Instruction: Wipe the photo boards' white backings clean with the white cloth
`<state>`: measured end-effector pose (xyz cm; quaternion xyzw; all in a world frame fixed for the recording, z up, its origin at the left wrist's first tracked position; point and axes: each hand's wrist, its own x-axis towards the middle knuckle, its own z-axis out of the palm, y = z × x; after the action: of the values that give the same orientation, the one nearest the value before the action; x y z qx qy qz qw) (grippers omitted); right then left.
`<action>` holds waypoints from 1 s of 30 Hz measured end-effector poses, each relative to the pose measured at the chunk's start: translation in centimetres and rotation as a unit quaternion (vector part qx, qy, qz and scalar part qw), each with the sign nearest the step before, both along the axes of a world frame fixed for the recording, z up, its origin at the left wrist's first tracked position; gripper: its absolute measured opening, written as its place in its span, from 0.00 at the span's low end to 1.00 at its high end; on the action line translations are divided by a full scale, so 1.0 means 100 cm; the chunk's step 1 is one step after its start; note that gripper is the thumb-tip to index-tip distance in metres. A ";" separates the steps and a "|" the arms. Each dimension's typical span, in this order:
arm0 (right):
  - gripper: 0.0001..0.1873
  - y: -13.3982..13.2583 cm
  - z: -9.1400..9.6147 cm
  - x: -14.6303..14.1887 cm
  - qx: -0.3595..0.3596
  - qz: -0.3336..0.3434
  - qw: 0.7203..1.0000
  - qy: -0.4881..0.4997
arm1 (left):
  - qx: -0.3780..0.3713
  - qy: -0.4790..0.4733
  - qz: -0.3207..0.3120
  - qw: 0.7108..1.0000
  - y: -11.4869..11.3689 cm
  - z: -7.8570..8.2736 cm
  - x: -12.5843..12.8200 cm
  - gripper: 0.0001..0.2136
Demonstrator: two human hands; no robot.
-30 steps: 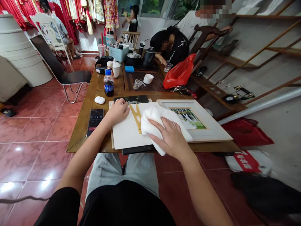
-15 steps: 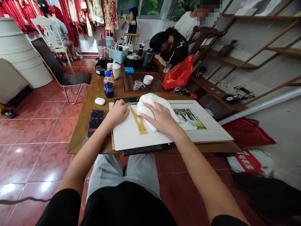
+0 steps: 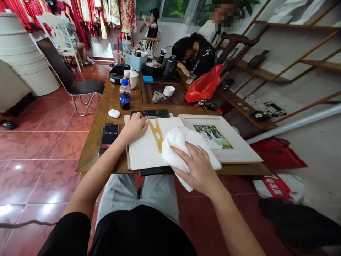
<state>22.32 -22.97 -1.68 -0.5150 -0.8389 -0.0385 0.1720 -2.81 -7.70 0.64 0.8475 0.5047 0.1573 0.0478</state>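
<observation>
My right hand (image 3: 197, 166) holds a bunched white cloth (image 3: 177, 145) at the near right part of a white board (image 3: 144, 154). One end of the cloth hangs past the table's front edge. My left hand (image 3: 135, 127) lies on the board's far left part, fingers stretched toward its far edge. Between the hands, the board bears a yellow forked shape (image 3: 156, 135), its near tip beside the cloth. To the right lies a pale picture frame (image 3: 243, 154) around a photo (image 3: 211, 135) of people on grass, partly covered by the cloth. A dark panel (image 3: 153, 113) shows beyond the board.
Left of the board lie a phone (image 3: 109, 138) and a white earbud case (image 3: 114, 113). Farther back stand a cola bottle (image 3: 124, 95), a small white bowl (image 3: 168, 91) and a red plastic bag (image 3: 204, 89). A person (image 3: 202, 55) leans on the table's far side.
My right hand has drawn the cloth toward me and rightward, past the board's near edge, baring more of the board and the dark panel. The left hand has hardly moved.
</observation>
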 end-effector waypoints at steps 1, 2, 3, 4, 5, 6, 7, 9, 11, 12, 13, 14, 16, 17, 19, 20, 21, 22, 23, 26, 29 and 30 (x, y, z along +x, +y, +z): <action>0.31 0.000 -0.001 -0.002 0.004 0.017 1.000 -0.001 | 0.002 0.001 0.001 1.000 0.000 0.000 0.000 0.16; 0.32 0.000 -0.001 -0.004 0.008 0.030 1.000 -0.003 | 0.004 0.001 0.002 1.000 0.000 -0.001 0.000 0.16; 0.32 0.002 -0.001 -0.007 0.009 0.036 0.999 -0.005 | 0.006 0.001 0.001 1.000 0.000 -0.001 0.000 0.16; 0.32 0.004 0.000 -0.010 0.008 0.036 0.999 -0.008 | 0.007 0.001 0.001 1.000 0.000 -0.001 0.000 0.16; 0.32 0.008 0.001 -0.013 0.006 0.032 0.999 -0.012 | 0.008 0.001 0.000 1.000 0.001 -0.002 0.000 0.16; 0.32 0.011 0.002 -0.016 0.002 0.026 1.000 -0.015 | 0.009 0.002 -0.002 1.000 0.001 -0.002 0.000 0.16; 0.33 0.016 0.004 -0.019 -0.003 0.020 1.000 -0.019 | 0.009 0.003 -0.004 1.000 0.001 -0.002 0.000 0.16; 0.33 0.028 0.008 -0.024 -0.018 0.013 0.999 -0.024 | 0.011 0.005 -0.011 1.000 0.002 -0.002 0.000 0.17; 0.33 0.044 0.013 -0.029 -0.038 0.009 0.999 -0.022 | 0.011 0.005 -0.017 1.000 0.002 -0.002 0.000 0.17; 0.34 0.052 0.015 -0.031 -0.046 0.007 0.999 -0.019 | 0.010 0.004 -0.019 1.000 0.003 -0.002 0.000 0.17; 0.34 0.061 0.017 -0.034 -0.054 0.003 0.998 -0.016 | 0.010 0.002 -0.019 1.000 0.003 -0.002 0.000 0.16; 0.34 0.070 0.019 -0.036 -0.061 -0.002 0.998 -0.013 | 0.009 0.001 -0.020 1.000 0.003 -0.002 0.000 0.16; 0.34 0.087 0.022 -0.042 -0.073 -0.010 0.997 -0.008 | 0.007 0.002 -0.023 1.000 0.004 -0.002 0.000 0.16; 0.34 0.094 0.023 -0.044 -0.078 -0.015 0.997 -0.006 | 0.007 0.004 -0.025 1.000 0.004 -0.002 -0.001 0.15; 0.34 0.107 0.025 -0.048 -0.082 -0.024 0.996 -0.004 | 0.007 0.010 -0.028 1.000 0.005 -0.003 -0.001 0.15; 0.34 0.112 0.026 -0.050 -0.083 -0.029 0.996 -0.003 | 0.008 0.012 -0.028 1.000 0.005 -0.003 -0.001 0.15; 0.34 0.117 0.027 -0.051 -0.084 -0.033 0.996 -0.002 | 0.009 0.014 -0.027 1.000 0.005 -0.003 -0.001 0.14; 0.34 0.120 0.028 -0.052 -0.084 -0.035 0.996 -0.001 | 0.011 0.016 -0.025 0.999 0.005 -0.003 0.000 0.14; 0.33 0.123 0.028 -0.052 -0.085 -0.035 0.996 -0.001 | 0.013 0.018 -0.023 0.999 0.005 -0.003 0.000 0.14; 0.32 0.125 0.029 -0.051 -0.082 -0.027 0.996 0.001 | 0.017 0.029 -0.013 0.999 0.003 -0.002 0.000 0.14; 0.31 0.118 0.027 -0.048 -0.075 -0.015 0.997 0.009 | 0.016 0.036 -0.001 0.999 0.001 0.000 0.000 0.15; 0.31 0.114 0.026 -0.047 -0.070 -0.012 0.997 0.010 | 0.016 0.034 0.001 0.999 0.000 0.000 0.000 0.16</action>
<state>17.60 -11.55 0.91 -0.5363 -0.8315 0.0233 0.1431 -2.79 -7.69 0.68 0.8525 0.5043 0.1364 0.0170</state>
